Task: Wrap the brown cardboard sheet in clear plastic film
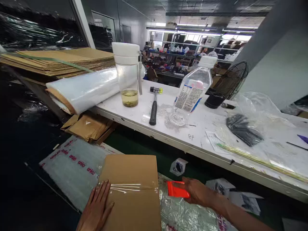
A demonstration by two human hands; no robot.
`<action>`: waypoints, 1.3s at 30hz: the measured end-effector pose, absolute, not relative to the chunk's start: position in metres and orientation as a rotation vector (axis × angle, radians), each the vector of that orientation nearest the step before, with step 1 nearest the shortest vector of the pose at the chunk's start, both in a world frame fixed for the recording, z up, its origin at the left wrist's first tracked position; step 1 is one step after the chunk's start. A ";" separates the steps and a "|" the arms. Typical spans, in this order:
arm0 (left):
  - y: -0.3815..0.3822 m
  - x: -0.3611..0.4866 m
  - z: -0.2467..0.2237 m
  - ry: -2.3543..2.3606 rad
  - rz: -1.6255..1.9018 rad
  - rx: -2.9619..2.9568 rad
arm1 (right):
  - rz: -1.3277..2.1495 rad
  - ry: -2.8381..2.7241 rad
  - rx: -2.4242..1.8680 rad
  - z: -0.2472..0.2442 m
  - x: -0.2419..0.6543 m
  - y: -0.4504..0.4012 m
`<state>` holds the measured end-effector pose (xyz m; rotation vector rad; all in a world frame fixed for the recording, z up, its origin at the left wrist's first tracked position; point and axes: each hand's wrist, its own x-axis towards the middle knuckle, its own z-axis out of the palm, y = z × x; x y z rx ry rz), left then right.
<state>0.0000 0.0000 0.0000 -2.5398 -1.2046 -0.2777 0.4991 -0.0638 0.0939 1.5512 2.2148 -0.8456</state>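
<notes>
A brown cardboard box (134, 205) lies in front of me with its flaps closed. A strip of clear tape (127, 188) runs across the seam, wrinkled and shiny. My left hand (97, 207) rests flat on the box's left side, fingers stretched out. Just beyond the right edge of the box, my right hand (196, 191) grips a bright orange-red tape dispenser (177, 190). Its far side is hidden. Beneath the box is a surface wrapped in clear plastic (79, 163) with red "anko" lettering.
A white workbench (163, 133) spans the view ahead, bearing a tumbler (128, 77), a mallet (154, 107), a plastic bottle (190, 93) and a black fan (231, 83). Left are a plastic film roll (89, 88) and stacked cardboard (64, 61). Small bags (178, 166) lie below the bench.
</notes>
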 end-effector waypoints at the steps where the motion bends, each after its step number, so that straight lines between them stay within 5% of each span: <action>1: 0.001 0.009 0.003 -1.213 -0.319 -2.521 | -0.788 2.213 1.547 0.088 0.495 -0.064; 12: 0.004 0.192 0.026 -0.691 -0.345 -3.078 | -0.650 2.238 1.490 0.075 0.438 -0.020; 19: 0.005 0.196 0.002 -0.669 -0.349 -3.010 | -0.767 2.206 1.539 0.054 0.414 -0.001; 25: 0.008 0.199 0.001 -0.581 -0.366 -2.871 | -0.972 2.217 1.980 0.046 0.434 -0.036; 30: 0.009 0.198 -0.004 -0.631 -0.306 -2.899 | -1.311 2.185 2.472 0.051 0.482 -0.086; 35: 0.008 0.203 -0.004 -0.630 -0.359 -2.952 | -2.595 1.468 3.061 0.036 0.476 -0.097; 39: 0.008 0.198 -0.010 -0.750 -0.391 -3.021 | -2.559 0.796 3.724 0.012 0.413 -0.079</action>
